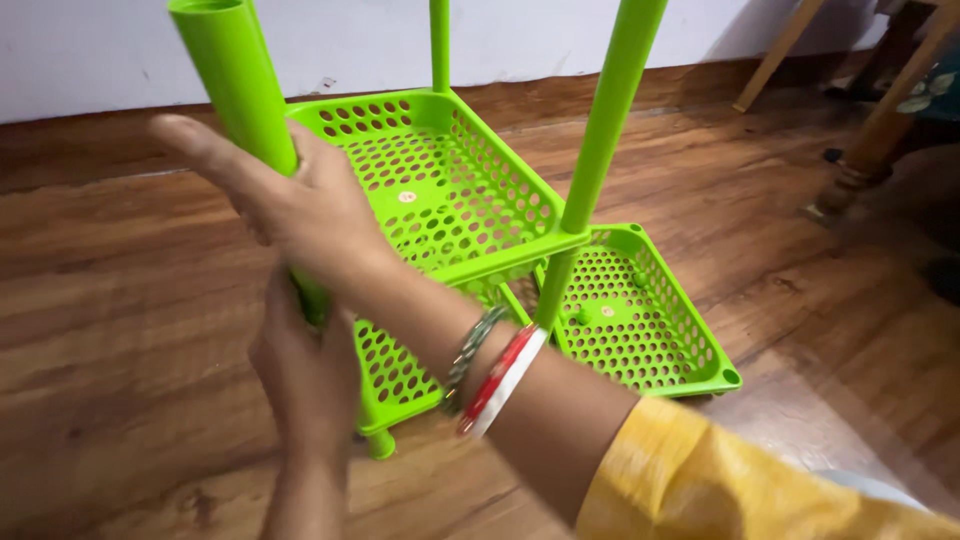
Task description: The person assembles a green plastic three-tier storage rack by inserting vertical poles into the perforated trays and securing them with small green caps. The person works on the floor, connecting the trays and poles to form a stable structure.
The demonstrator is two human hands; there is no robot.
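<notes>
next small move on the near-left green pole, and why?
Probably press the near-left pole straight down while holding it upright. The right hand wraps it high and the left hand low beside the upper basket; whether it is fully seated is hidden.

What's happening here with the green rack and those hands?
A person is handling a green plastic rack on a wooden floor. The right hand presses against the nearest green pole, and the left hand grips the same pole lower down. Two more poles stand in the rack's perforated tray. A separate green tray lies on the floor beside it.
</notes>
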